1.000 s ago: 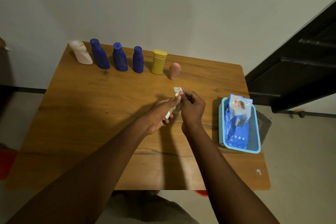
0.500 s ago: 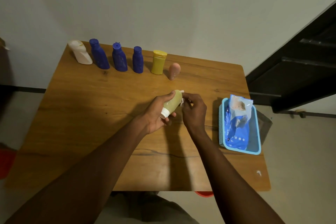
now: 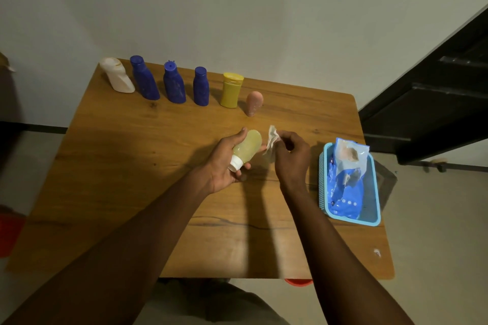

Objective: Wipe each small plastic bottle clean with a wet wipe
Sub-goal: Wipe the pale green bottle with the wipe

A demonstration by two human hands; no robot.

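1. 1 pale yellow bottle [image 3: 247, 146], white cap toward the person, lies tilted in the left hand [image 3: 224, 166], with thumb and fingers curled round it above the counter [image 3: 132, 166].
2. 1 crumpled wet wipe [image 3: 272, 140] is pinched in the right hand [image 3: 291, 158], just beside that bottle. I cannot tell whether they touch.
3. 6 more stand in a row at the far edge: 1 white bottle [image 3: 117, 76], 3 blue bottles [image 3: 173, 83], 1 yellow bottle [image 3: 231, 91] and 1 pink bottle [image 3: 254, 103].
4. 1 light-blue basket [image 3: 323, 179] on the right holds 1 blue wipe pack [image 3: 346, 182] — its print is too blurred to read.

The single camera rode on the person's head, facing forward and sharply down across the wooden table [image 3: 132, 166] from its near edge, close enough that the left hand [image 3: 224, 163] and right hand [image 3: 291, 158] sat mid-view, the wall [image 3: 237, 8] rising beyond.
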